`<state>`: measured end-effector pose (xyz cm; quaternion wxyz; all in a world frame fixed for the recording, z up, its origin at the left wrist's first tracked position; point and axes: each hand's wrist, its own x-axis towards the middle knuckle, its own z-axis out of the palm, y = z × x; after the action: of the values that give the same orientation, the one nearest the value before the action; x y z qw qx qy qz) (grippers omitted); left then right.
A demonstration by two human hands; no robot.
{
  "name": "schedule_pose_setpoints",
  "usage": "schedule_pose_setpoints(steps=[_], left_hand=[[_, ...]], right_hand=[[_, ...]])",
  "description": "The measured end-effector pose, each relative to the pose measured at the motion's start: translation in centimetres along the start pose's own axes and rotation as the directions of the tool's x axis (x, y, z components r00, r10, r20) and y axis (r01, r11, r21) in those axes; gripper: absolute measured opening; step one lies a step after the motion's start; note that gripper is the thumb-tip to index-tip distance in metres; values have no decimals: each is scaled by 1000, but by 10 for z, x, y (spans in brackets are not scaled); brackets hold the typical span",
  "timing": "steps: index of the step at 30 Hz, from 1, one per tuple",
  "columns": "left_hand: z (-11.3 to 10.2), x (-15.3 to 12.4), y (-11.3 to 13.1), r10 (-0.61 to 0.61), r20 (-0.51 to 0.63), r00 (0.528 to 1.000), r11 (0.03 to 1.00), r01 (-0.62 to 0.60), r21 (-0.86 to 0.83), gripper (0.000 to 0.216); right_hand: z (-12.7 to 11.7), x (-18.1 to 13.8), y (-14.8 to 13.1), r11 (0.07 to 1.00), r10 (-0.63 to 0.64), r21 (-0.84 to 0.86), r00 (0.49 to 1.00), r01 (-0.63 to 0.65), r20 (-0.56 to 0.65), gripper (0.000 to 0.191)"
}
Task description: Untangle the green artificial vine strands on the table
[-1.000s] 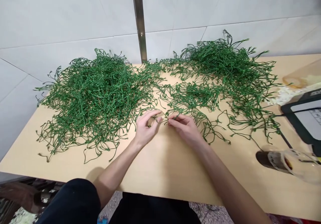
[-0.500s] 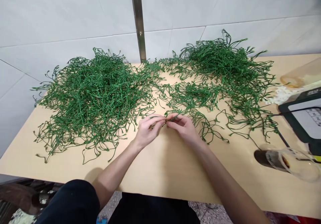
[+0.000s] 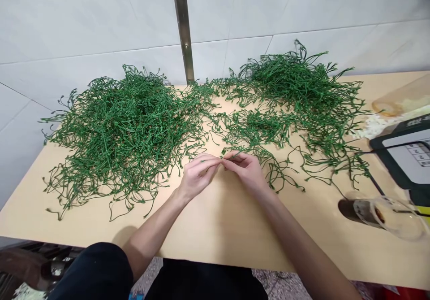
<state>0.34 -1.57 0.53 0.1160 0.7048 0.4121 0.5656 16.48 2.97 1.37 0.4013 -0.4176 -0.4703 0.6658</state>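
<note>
Past the right hand (image 3: pixel 247 171), a glass (image 3: pixel 399 221) holds dark liquid (image 3: pixel 351 209).

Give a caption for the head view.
Left hand and right hand pinch a green stem on the table, left pile and right pile behind.

The pale wooden worktop (image 3: pixel 228 228) carries green stem heaps far left (image 3: pixel 121 129) and far right (image 3: pixel 295 98), a glass (image 3: pixel 386 212) near right.

Bright, even overhead light, soft shadows under the forearms, sharp focus, wide-angle bending at the edges.
</note>
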Motion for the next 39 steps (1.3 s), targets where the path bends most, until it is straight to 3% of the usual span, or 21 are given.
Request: schedule_pose_setpoints(steps=[10,14,17,20,22,24,26,30,39], left_hand=[[-1,-2,-3,68,69,995,997,-65,-42,26],[-2,-5,0,-6,33,999,999,7,-35,31],[-3,-7,3,-104,16,994,983,106,-148,42],[-4,-6,2,-258,6,966,922,248,-296,31],[-4,-3,0,-322,-35,946,910,299,-286,25],[-4,-1,-1,-287,-24,958,941,277,-196,26],[-5,1,0,-173,74,982,976,181,-124,29],[-5,3,4,7,233,973,991,24,-133,30],[-7,0,0,-13,258,966,1000,10,12,12]], right_hand=[[0,0,0,1000,-10,8,1000,10,-15,31],[-1,0,0,998,39,54,997,-36,-63,31],[-3,1,2,995,62,80,996,-56,-71,32],[-3,1,3,993,59,104,997,-55,-40,34],[-3,1,3,992,58,113,998,-56,-21,34],[-3,2,2,991,70,113,998,-70,2,35],[-3,2,1,989,87,119,996,-90,26,35],[-3,3,-2,988,95,110,992,-105,89,35],[-4,3,3,993,113,4,973,-116,202,41]])
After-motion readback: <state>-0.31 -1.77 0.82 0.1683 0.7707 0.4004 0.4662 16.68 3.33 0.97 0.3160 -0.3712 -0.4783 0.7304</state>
